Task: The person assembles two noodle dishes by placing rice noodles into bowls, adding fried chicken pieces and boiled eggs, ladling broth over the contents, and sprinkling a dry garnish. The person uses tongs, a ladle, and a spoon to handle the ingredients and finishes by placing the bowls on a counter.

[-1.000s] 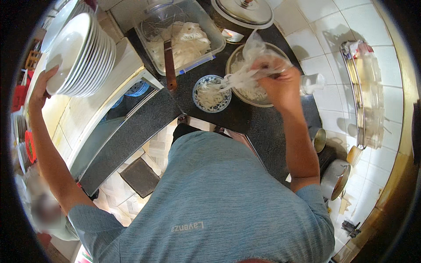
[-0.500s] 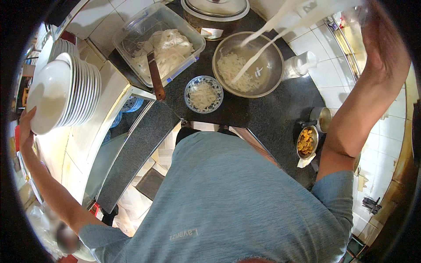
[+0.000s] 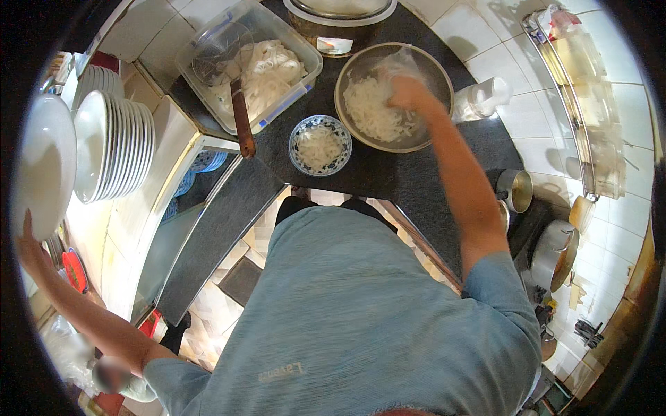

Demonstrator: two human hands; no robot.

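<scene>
At the far left, my left hand (image 3: 31, 253) is closed on the lower rim of a white plate (image 3: 47, 166), tilted on edge and apart from the stack of white plates (image 3: 125, 149). My right hand (image 3: 409, 95) is down inside a round metal bowl (image 3: 439, 132), at the white noodles (image 3: 371, 107). Clear plastic (image 3: 399, 64) shows about its fingers, and these are blurred, so their grip is unclear. A small blue-and-white patterned bowl (image 3: 295, 158), with pale noodles (image 3: 321, 148) in it, stands nearer me on the dark counter.
Left of the metal bowl, a clear plastic tub (image 3: 198, 59) holds noodles and a wooden-handled strainer (image 3: 243, 125). A lidded pot (image 3: 298, 21) stands behind. Clear cups (image 3: 482, 99) lie beside the bowl. Pots (image 3: 551, 256) and a wall rack (image 3: 565, 90) are at right.
My left hand has drawn one plate leftward off the stack. My right hand has come down from high at the right into the metal bowl; the white strands hanging there are gone from the air.
</scene>
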